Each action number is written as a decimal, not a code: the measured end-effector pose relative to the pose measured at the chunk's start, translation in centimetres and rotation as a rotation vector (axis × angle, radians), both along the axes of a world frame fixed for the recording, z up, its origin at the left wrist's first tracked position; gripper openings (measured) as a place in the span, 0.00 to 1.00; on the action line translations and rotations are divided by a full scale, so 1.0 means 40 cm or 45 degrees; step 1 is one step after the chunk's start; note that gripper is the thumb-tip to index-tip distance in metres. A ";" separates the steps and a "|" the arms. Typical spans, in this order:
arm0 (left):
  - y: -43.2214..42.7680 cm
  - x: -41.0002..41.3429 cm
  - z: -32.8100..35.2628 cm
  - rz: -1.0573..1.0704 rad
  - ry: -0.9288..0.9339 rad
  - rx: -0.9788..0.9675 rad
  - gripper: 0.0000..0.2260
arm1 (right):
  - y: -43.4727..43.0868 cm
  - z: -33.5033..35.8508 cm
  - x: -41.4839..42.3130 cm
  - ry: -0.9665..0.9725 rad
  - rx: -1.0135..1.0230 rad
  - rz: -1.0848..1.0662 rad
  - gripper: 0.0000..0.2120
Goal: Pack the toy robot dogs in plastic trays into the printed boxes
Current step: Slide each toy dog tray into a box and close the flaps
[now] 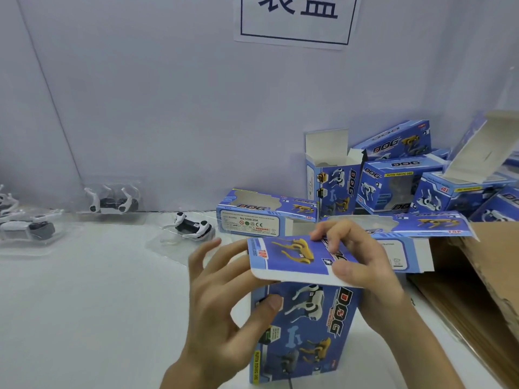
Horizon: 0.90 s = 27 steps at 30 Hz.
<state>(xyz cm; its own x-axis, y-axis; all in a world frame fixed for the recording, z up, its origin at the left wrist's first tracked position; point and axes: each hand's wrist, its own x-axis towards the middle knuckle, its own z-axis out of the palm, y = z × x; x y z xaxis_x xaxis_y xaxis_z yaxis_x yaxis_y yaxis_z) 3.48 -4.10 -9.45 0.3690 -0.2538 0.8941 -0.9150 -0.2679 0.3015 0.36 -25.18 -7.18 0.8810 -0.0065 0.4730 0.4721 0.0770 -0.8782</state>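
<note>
A blue printed box (306, 329) stands upright on the white table in front of me. My left hand (224, 299) holds its left side, thumb on the front face and fingers behind. My right hand (356, 262) pinches the box's top flap (292, 262), which is folded flat over the opening. Whatever is inside the box is hidden. Three toy robot dogs in clear plastic trays lie on the table: one near the middle (192, 227), one at the wall (112, 202), one at the far left (28, 224).
Several printed boxes (398, 178) are piled at the back right; one stands upright with its flap open (331, 175), another lies on its side (266, 213). A brown cardboard carton (483, 276) sits at the right edge. A paper sign (295, 18) hangs on the wall.
</note>
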 end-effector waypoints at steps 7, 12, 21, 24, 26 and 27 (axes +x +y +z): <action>-0.013 0.018 -0.038 0.176 -0.077 0.002 0.08 | 0.007 -0.002 -0.014 -0.025 -0.248 -0.137 0.16; -0.021 0.037 -0.052 0.288 0.021 -0.060 0.11 | 0.051 -0.012 -0.017 -0.372 -0.681 -0.615 0.15; -0.031 0.032 -0.067 0.319 -0.056 -0.037 0.13 | 0.074 -0.007 -0.021 -0.431 -0.764 -0.688 0.14; -0.032 0.026 -0.068 0.345 -0.090 -0.110 0.15 | 0.077 -0.004 -0.023 -0.413 -0.752 -0.682 0.13; -0.033 0.022 -0.065 0.355 -0.100 -0.161 0.13 | 0.077 -0.001 -0.025 -0.405 -0.723 -0.679 0.13; -0.032 0.020 -0.062 0.354 -0.103 -0.178 0.12 | 0.077 0.000 -0.026 -0.401 -0.705 -0.678 0.12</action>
<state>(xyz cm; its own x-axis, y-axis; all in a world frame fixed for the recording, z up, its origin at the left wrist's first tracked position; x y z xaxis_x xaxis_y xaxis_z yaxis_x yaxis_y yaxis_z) 4.28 -5.39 -11.93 0.3331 -0.0257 0.9426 -0.8351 -0.4721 0.2822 -0.67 -22.11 -7.18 0.6517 -0.0789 0.7543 0.5532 -0.6310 -0.5439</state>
